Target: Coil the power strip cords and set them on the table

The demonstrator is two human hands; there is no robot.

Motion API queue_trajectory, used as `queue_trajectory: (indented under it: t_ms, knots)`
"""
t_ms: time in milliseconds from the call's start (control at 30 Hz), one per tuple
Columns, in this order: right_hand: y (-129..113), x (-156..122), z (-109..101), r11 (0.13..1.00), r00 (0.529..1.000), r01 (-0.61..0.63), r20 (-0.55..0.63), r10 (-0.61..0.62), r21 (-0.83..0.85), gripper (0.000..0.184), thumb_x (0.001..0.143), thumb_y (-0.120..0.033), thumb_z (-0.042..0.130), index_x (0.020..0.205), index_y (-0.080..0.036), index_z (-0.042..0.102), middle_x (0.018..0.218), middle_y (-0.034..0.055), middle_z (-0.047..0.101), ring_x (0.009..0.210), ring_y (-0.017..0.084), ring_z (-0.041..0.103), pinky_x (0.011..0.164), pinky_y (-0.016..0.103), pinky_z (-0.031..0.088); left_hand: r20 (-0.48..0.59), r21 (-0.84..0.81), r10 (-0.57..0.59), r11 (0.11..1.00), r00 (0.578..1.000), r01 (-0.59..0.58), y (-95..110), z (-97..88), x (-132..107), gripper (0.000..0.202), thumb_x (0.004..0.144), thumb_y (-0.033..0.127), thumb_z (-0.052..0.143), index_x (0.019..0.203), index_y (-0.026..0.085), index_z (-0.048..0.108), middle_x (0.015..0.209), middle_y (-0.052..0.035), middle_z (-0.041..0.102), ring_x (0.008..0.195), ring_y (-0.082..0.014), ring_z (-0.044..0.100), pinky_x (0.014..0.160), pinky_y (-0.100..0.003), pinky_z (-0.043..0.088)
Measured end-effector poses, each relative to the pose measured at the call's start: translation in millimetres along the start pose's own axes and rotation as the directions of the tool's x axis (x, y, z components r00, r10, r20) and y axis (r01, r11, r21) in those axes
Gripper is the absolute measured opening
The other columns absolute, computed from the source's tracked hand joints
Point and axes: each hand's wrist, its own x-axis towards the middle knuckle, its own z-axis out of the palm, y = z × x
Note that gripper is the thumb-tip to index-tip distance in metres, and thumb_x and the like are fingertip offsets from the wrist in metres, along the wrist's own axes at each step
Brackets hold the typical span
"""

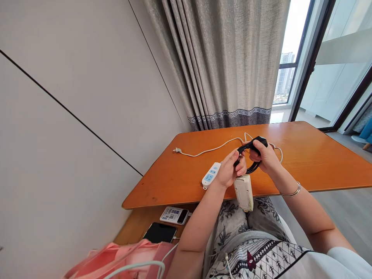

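Above the table's near edge, my left hand (231, 168) is closed around a bundled black cable (253, 167). My right hand (265, 155) grips the thick black plug (260, 142) at the cable's end, whose prongs I cannot make out. Just below the hands hangs a cream-coloured box (244, 193), tilted over my lap; what holds it up is hidden. Left of my left hand lies a white power strip (211, 175) with light-blue sockets. A white cord (209, 150) runs behind my hands and ends at a white two-pin plug (177, 150) on the left.
The orange-brown wooden table (305, 155) has its left side near a pale wall. On a lower surface lie a phone (160, 232) and a white power bank (174, 215), beside a pink bag (128, 257). Grey curtains (229, 58) hang beyond.
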Motion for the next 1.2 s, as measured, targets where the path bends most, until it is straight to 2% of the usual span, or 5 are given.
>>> queue_trajectory:
  t_ms: [233,533,1000,1100,1200]
  knots:
    - [2,3,-3,0.999,1.000,0.008,-0.029,-0.009,-0.032,0.048,0.062,-0.059,0.080,0.068,-0.018,0.056,0.043,-0.0097,0.036,0.039,0.003,0.019,0.041,0.023,0.012,-0.122,0.156,0.046,0.987,0.991,-0.026,5,3.7,2,0.042,0.075,0.051,0.077,0.088,0.015,0.059,0.072,0.0008,0.063,0.051,-0.0102,0.059,0.052,-0.022,0.046]
    - [1,2,-3,0.994,0.999,-0.030,0.021,0.032,-0.103,0.049,0.061,-0.061,0.079,0.067,-0.017,0.056,0.045,-0.0079,0.039,0.040,0.003,0.022,0.041,0.022,0.012,-0.070,0.276,-0.087,0.956,0.994,0.103,19,4.4,2,0.050,0.070,0.058,0.076,0.089,0.015,0.059,0.060,0.0008,0.063,0.049,-0.0130,0.060,0.050,-0.023,0.047]
    - [5,4,-9,0.988,0.998,-0.044,0.030,0.049,-0.148,0.053,0.060,-0.062,0.082,0.062,-0.017,0.054,0.046,-0.0077,0.037,0.042,0.004,0.024,0.042,0.023,0.016,-0.021,0.184,-0.197,0.963,0.980,0.197,18,1.3,3,0.040,0.089,0.053,0.061,0.077,0.017,0.050,0.048,0.0117,0.027,0.039,-0.0038,0.025,0.045,-0.018,0.034]
    - [8,5,-13,0.984,0.999,-0.004,0.050,0.013,-0.179,0.056,0.061,-0.068,0.079,0.074,-0.017,0.061,0.050,-0.0063,0.041,0.045,0.007,0.031,0.044,0.023,0.022,-0.038,0.188,-0.177,0.965,0.984,0.181,17,2.4,2,0.043,0.087,0.055,0.063,0.074,0.017,0.048,0.048,0.0115,0.028,0.039,-0.0037,0.025,0.045,-0.018,0.035]
    - [18,7,-20,0.978,0.996,0.090,0.048,-0.082,-0.191,0.073,0.070,-0.085,0.056,0.100,-0.019,0.067,0.067,0.0008,0.057,0.057,0.014,0.050,0.053,0.027,0.040,-0.083,0.146,-0.144,0.977,0.986,0.155,19,4.4,1,0.043,0.087,0.053,0.065,0.072,0.017,0.047,0.048,0.0116,0.027,0.039,-0.0035,0.024,0.044,-0.017,0.034]
